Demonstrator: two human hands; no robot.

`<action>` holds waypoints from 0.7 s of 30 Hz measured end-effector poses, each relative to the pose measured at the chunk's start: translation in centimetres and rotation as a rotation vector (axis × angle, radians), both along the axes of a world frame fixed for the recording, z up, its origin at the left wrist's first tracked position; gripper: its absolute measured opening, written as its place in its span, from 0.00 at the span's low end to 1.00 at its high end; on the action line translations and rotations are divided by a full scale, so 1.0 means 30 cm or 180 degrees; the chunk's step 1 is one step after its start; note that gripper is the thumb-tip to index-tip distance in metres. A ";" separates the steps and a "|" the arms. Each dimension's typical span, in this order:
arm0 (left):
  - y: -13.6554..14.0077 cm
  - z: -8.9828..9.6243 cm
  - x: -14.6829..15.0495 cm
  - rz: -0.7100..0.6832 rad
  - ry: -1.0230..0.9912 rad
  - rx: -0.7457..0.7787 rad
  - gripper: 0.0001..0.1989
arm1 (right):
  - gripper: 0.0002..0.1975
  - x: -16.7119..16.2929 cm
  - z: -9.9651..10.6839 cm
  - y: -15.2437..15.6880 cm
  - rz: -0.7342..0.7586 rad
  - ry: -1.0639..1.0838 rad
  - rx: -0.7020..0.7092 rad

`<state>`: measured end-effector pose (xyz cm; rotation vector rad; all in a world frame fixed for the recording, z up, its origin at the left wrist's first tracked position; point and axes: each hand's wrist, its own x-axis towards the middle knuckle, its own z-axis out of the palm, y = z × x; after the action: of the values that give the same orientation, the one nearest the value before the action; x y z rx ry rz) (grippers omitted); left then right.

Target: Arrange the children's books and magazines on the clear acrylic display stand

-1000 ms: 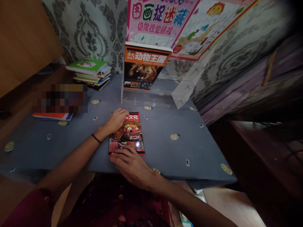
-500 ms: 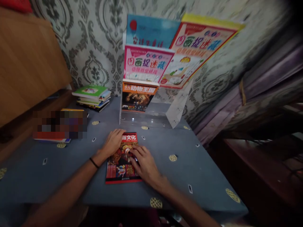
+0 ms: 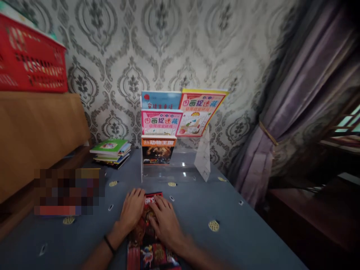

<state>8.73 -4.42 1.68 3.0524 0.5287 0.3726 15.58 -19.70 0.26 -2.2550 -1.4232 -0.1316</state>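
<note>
A red and black book with a picture-covered cover lies flat on the table in front of me. My left hand, a dark band on its wrist, rests along the book's upper left edge with fingers stretched forward. On the cover's upper right part lies my right hand, fingers extended and slightly spread. Both hands hide parts of the title and cover. Behind them stands a clear display rack holding an orange and black lion book, a pink book, a blue book and a yellow-edged book.
A book stack with a green one on top stands at the back left. Nearer is a blurred-out pile. A red basket sits on a wooden cabinet. A purple curtain hangs right of the blue table.
My view has tilted up, so the table and rack appear lower and the red basket shows more. My right hand has slid up the cover towards the title, nearer my left hand.
</note>
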 end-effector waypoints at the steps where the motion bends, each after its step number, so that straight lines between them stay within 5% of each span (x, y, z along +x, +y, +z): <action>1: 0.004 -0.007 0.007 0.0045 -0.0034 -0.0034 0.16 | 0.18 0.004 -0.009 -0.001 0.0006 0.0022 0.0010; 11: 0.077 -0.102 0.032 0.0164 -0.0727 -0.0389 0.18 | 0.27 0.076 -0.119 -0.006 0.0226 0.0002 0.0072; 16: 0.136 -0.123 0.030 0.0334 -0.1078 -0.1143 0.20 | 0.34 0.086 -0.149 -0.005 0.0182 0.0259 0.0131; 21: 0.189 -0.107 0.047 0.0249 -0.1691 -0.2394 0.28 | 0.37 0.087 -0.159 -0.003 0.0186 0.0860 0.0331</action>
<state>10.13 1.23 -1.54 2.1084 0.5788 0.7487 18.20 -19.79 -4.52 -2.0554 -1.3051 0.1118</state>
